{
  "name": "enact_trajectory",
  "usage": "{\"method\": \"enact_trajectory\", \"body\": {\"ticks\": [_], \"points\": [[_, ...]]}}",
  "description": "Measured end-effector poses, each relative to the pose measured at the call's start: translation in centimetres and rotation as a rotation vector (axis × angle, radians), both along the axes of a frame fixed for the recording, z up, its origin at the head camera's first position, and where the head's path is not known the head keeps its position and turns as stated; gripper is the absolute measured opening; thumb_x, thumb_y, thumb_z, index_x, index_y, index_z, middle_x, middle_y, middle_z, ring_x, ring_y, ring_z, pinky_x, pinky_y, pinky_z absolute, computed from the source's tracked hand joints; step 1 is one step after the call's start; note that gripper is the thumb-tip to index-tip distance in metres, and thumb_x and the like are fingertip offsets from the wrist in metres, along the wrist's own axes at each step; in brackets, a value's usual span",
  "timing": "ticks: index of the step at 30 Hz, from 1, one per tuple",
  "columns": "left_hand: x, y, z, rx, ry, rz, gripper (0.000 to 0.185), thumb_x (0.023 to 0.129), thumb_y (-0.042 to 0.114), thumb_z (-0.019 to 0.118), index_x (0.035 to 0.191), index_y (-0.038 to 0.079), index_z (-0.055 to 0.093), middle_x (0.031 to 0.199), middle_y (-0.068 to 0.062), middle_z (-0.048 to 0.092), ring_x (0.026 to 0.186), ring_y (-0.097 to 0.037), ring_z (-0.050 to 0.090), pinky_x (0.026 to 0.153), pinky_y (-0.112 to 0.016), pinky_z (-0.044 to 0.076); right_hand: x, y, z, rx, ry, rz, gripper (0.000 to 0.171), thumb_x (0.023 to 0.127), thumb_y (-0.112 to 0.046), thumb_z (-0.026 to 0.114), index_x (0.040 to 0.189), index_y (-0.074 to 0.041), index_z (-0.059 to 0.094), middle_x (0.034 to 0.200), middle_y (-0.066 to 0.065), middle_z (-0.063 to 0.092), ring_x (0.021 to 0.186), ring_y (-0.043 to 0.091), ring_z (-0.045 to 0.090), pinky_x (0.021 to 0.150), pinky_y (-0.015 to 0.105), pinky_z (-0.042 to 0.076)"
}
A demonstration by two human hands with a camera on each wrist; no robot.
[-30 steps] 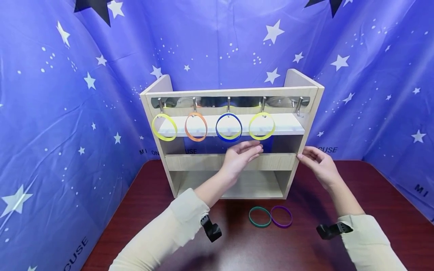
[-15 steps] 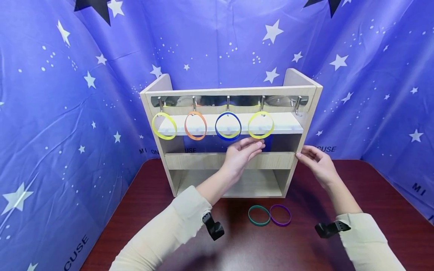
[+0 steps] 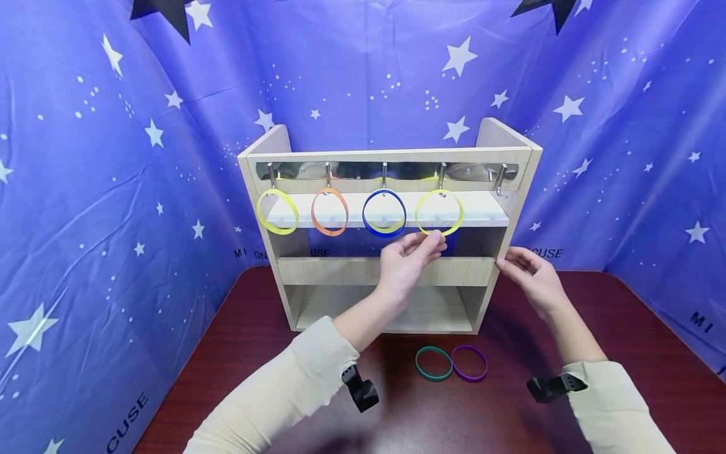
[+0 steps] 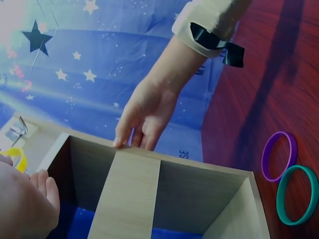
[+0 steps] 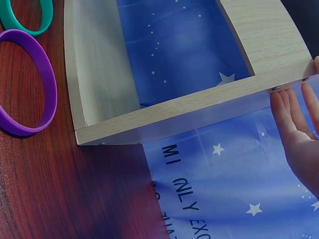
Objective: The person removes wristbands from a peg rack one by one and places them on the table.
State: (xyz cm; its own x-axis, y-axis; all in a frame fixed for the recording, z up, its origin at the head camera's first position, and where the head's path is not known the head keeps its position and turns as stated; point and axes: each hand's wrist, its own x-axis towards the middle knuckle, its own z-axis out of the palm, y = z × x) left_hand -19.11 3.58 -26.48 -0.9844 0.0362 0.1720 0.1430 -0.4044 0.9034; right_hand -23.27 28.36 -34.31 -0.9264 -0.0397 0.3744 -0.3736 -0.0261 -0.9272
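My left hand pinches the lower edge of a yellow silicone wristband between thumb and fingers. That band hangs from the fourth hook of the metal hook strip on a pale wooden shelf unit. At the unit's right side, my right hand rests its thumb on the front edge and its fingers against the outer face, as the right wrist view shows too. Further left hang another yellow wristband, an orange one and a blue one; a yellow arc shows inside the blue one.
The rightmost hook carries no band. A green wristband and a purple one lie side by side on the dark red table, before the unit. Blue star-printed cloth surrounds the table.
My left hand has moved slightly up and its thumb has closed onto the bottom of the yellow wristband, which looks a little stretched sideways. My right hand has stayed at the unit's side.
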Motion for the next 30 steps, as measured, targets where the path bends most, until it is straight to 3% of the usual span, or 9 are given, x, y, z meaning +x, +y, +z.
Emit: {"method": "enact_trajectory", "body": {"ticks": [7, 19, 23, 30], "points": [[0.6, 0.5, 0.3, -0.005, 0.056, 0.085, 0.024, 0.089, 0.011, 0.068, 0.105, -0.007, 0.07, 0.103, -0.03, 0.069, 0.094, -0.033, 0.072, 0.088, -0.035, 0.06, 0.1, 0.1, 0.1, 0.039, -0.013, -0.016, 0.028, 0.09, -0.002, 0.062, 0.099, -0.028, 0.063, 0.092, -0.02, 0.064, 0.087, -0.009, 0.058, 0.079, 0.002, 0.048], [1.9, 0.6, 1.2, -0.039, 0.196, 0.144, 0.022, 0.087, 0.014, 0.07, 0.1, -0.004, 0.072, 0.095, -0.027, 0.072, 0.085, -0.028, 0.074, 0.082, -0.028, 0.062, 0.1, 0.0, 0.1, 0.019, -0.004, -0.002, 0.028, 0.09, 0.0, 0.062, 0.098, -0.027, 0.064, 0.09, -0.019, 0.064, 0.085, -0.008, 0.059, 0.077, 0.003, 0.049], [2.4, 0.6, 1.6, -0.058, 0.217, 0.145, 0.022, 0.087, 0.013, 0.071, 0.1, -0.005, 0.072, 0.093, -0.027, 0.072, 0.086, -0.028, 0.074, 0.082, -0.028, 0.061, 0.1, 0.0, 0.1, 0.014, -0.002, -0.001, 0.028, 0.09, 0.0, 0.062, 0.098, -0.026, 0.064, 0.09, -0.019, 0.064, 0.085, -0.008, 0.059, 0.077, 0.003, 0.049], [2.8, 0.1, 1.5, -0.11, 0.224, 0.088, 0.024, 0.087, 0.011, 0.07, 0.104, -0.005, 0.072, 0.099, -0.025, 0.072, 0.087, -0.027, 0.074, 0.082, -0.028, 0.061, 0.1, 0.0, 0.1, 0.019, -0.01, -0.01, 0.028, 0.089, -0.001, 0.062, 0.098, -0.027, 0.064, 0.09, -0.019, 0.064, 0.085, -0.008, 0.058, 0.077, 0.002, 0.049]]}}
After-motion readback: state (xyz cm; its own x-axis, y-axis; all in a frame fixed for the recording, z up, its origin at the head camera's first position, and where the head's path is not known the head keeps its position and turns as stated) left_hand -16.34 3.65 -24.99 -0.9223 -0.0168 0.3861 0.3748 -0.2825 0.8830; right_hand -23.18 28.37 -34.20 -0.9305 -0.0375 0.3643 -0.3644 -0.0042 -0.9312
